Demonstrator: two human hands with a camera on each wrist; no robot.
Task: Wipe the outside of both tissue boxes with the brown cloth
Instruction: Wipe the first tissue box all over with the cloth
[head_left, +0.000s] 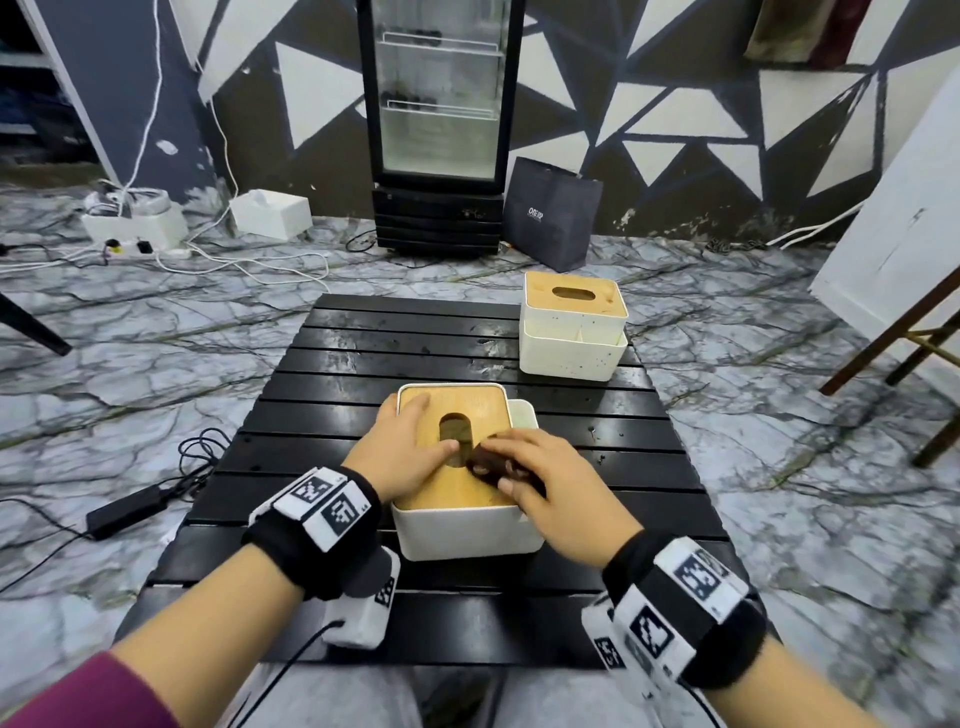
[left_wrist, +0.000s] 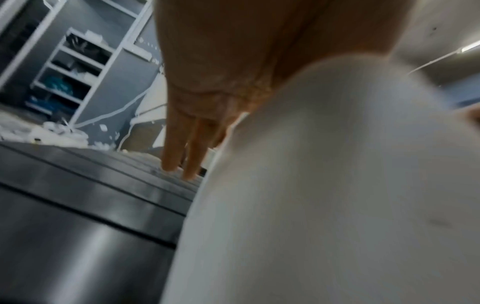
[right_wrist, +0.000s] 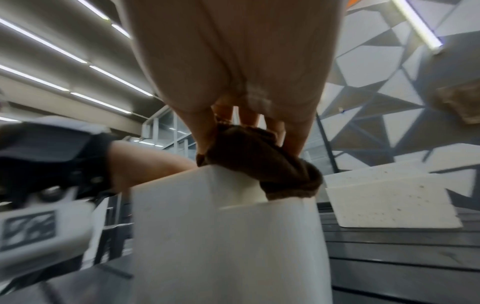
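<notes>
The near tissue box (head_left: 457, 530), white with a wooden slotted lid, stands at the middle of the black slatted table (head_left: 363, 364). My left hand (head_left: 415, 441) lies flat on the lid's left part. Its fingers (left_wrist: 187, 144) reach straight down the box's white side (left_wrist: 324, 185). My right hand (head_left: 540, 478) grips the bunched brown cloth (head_left: 485, 465) on the lid's right front, beside the slot. In the right wrist view the cloth (right_wrist: 259, 164) sits on the box's top edge (right_wrist: 228, 246). The second tissue box (head_left: 571, 332) stands alone at the table's back right, also visible as a speckled white box (right_wrist: 389, 201).
A glass-door fridge (head_left: 439, 119) and a dark paper bag (head_left: 550, 213) stand against the patterned wall behind the table. A white box (head_left: 270, 213) and cables lie on the floor at the left, with a power adapter (head_left: 124, 509) nearer. Wooden legs (head_left: 909, 353) stand at the right.
</notes>
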